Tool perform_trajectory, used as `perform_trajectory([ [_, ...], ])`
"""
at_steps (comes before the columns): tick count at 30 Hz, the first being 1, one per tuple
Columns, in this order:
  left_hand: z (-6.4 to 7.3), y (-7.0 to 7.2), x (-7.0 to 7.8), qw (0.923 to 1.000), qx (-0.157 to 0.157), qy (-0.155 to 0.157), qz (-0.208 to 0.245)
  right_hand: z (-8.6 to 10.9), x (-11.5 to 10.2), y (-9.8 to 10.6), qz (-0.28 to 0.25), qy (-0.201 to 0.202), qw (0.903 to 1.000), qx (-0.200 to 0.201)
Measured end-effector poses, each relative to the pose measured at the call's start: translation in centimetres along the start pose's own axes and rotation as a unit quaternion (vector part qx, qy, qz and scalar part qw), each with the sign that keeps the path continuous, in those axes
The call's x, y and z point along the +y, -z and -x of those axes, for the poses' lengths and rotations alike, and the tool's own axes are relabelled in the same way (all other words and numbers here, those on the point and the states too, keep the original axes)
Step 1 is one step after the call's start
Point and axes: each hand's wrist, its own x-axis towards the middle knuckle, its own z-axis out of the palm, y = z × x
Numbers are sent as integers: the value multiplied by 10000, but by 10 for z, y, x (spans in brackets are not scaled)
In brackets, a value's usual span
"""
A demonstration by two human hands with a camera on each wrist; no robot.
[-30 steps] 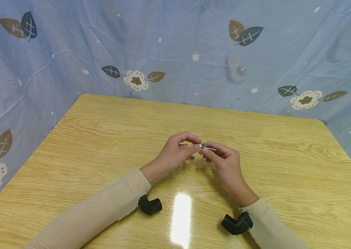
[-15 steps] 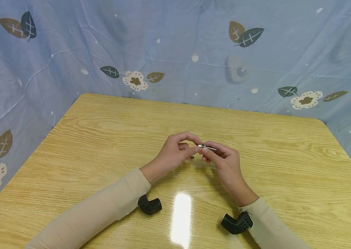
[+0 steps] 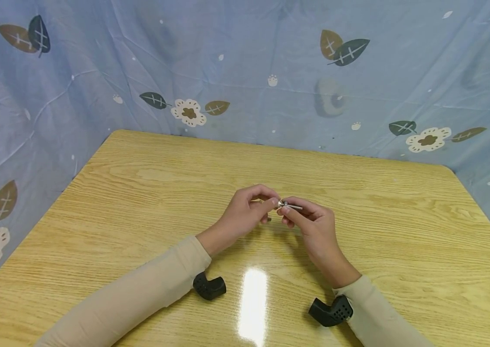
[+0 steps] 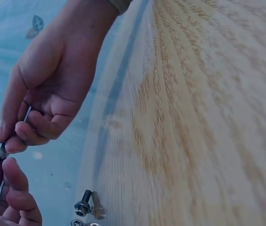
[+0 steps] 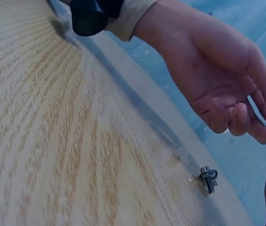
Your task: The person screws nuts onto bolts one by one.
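Above the middle of the table, my two hands meet at a small metal bolt point(image 3: 295, 207), whose bare shank points right. The thumb and forefinger of my left hand point(image 3: 240, 212) pinch its left end, where a shiny ring-like part shows; fingertips hide its exact shape. My right hand point(image 3: 318, 229) holds the bolt between thumb and fingers, close against the left fingertips. In the left wrist view the small metal piece point(image 4: 0, 152) sits between both hands' fingertips. A second bolt point(image 5: 209, 179) with a ring on it lies on the table below the hands, mostly hidden in the head view.
The wooden table point(image 3: 162, 193) reaches back to a blue patterned curtain point(image 3: 249, 58). Small metal rings point(image 4: 78, 222) lie near the loose bolt. A black wrist mount point(image 3: 208, 286) sits on the left sleeve, another mount point(image 3: 331, 311) on the right sleeve.
The left thumb and forefinger shift slightly at the bolt's left end. My right hand and the bolt stay almost still.
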Motion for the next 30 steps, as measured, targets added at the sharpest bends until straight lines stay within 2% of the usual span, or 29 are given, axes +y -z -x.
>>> perform_trajectory([
  [7, 2, 1, -2, 9999, 24, -36, -164, 1, 2, 0, -36, 23, 10000, -14],
  [14, 4, 0, -2, 9994, 23, -278, -193, 2, 4, 0, -146, 122, 9998, -96],
  [18, 4, -1, -4, 9996, -18, -242, -115, 3, 5, 0, -138, 159, 9997, -80],
  [24, 3, -3, -5, 10000, 35, 36, -85, 4, 7, 0, -100, 137, 9998, -50],
  [27, 3, -3, -7, 9999, 31, 11, -160, 4, 8, 0, -103, 148, 9998, -35],
  [30, 4, -2, -8, 9997, 10, -142, -217, 5, 9, 0, -89, 178, 9998, -33],
])
